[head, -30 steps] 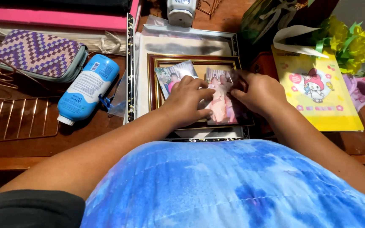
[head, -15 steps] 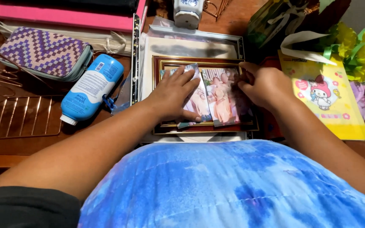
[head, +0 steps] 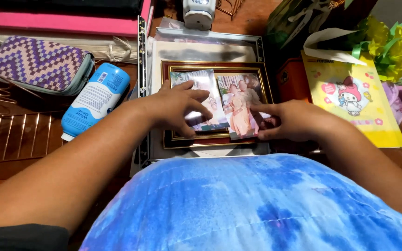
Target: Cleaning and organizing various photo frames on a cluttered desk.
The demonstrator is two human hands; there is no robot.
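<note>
Two photos lie side by side on the gold-edged frame (head: 217,69), and both hands are on them. The left hand (head: 175,109) lies flat, fingers spread wide, pressing the left photo (head: 201,86) down onto the frame's glass; it grips nothing. The right hand (head: 287,122) comes in from the frame's right edge, forefinger stretched along the right photo (head: 239,107) and thumb tucked at its lower corner, a narrow pinch on the print's edge.

My read: the two prints are laid out and roughly squared, nearly touching along the frame's middle, so the placing looks mostly done. The fine lining-up looks unfinished, since the right photo sits a touch tilted and its lower edge overhangs the frame's bottom rail. Whether they sit on top of the glass or under it, I cannot tell.

Both prints stand in portrait, long axis running from the frame's near rail to its far rail, tops pointing away from the person. The frame itself rests on a larger pale frame (head: 201,49), with a blue bottle (head: 96,97) lying to the frame's left and a yellow folder (head: 357,109) to its right.
</note>
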